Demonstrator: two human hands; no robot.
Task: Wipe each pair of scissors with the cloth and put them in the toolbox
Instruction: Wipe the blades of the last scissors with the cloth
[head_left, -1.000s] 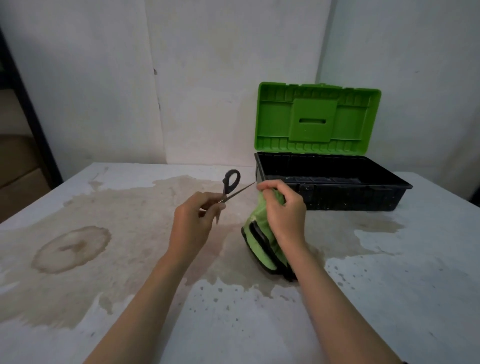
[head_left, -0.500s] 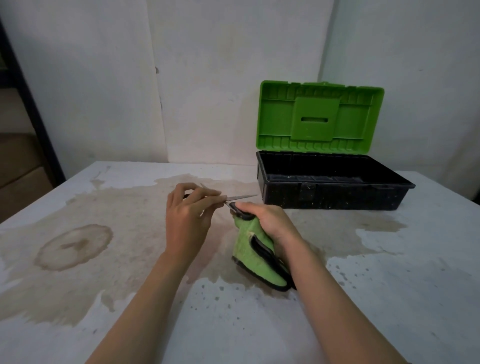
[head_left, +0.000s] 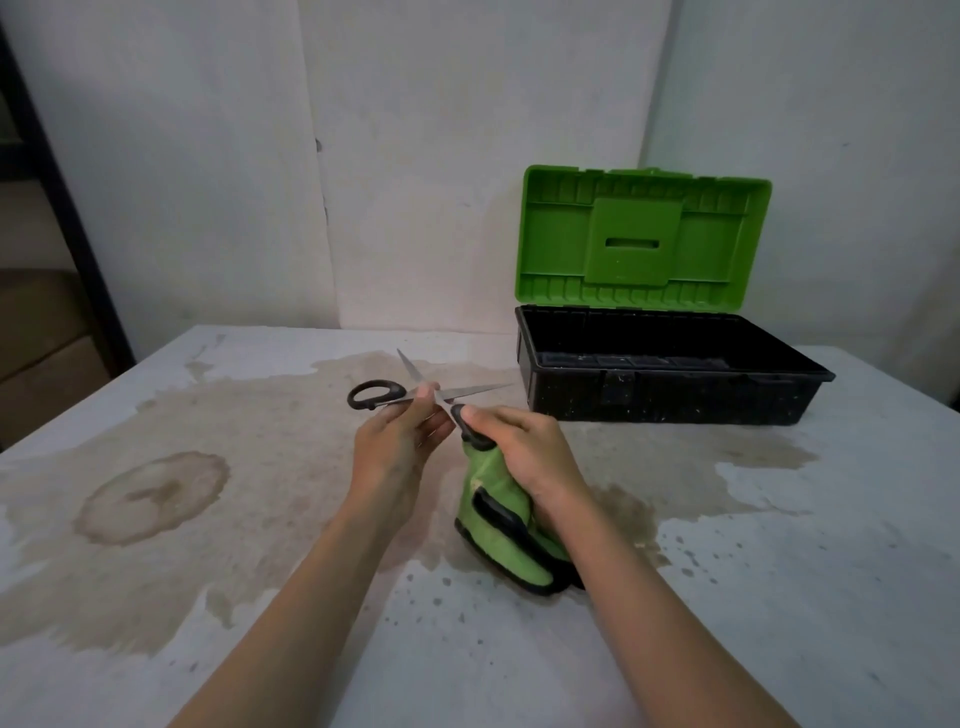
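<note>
From the camera on my head, I looked down at both of my hands over the surface (head_left: 779, 597). It was pale, with big brown stains and small dark spots.

My left hand (head_left: 397, 447) pinched the scissors (head_left: 415, 392) near the middle, where the two blades cross. The scissors were spread wide open. One shiny blade pointed up and away from me. The other blade pointed to the right, toward the toolbox (head_left: 670, 374). One black handle loop stuck out to the left of my left hand.

My right hand (head_left: 524, 449) was closed around the other black handle. My thumb lay on top of it. The same hand also held the cloth (head_left: 498, 525). The cloth was green with black edges. It hung down from under my right hand, and its low end looked like it touched the surface near my right arm.

The toolbox sat on the surface at the far right, close to the wall (head_left: 260, 156). It was well apart from my hands. Its bottom part was black, and its green lid (head_left: 641, 241) stood up open. What I could see of the inside was dark.

A dark post and some brown boxes (head_left: 36, 332) were at the far left.
</note>
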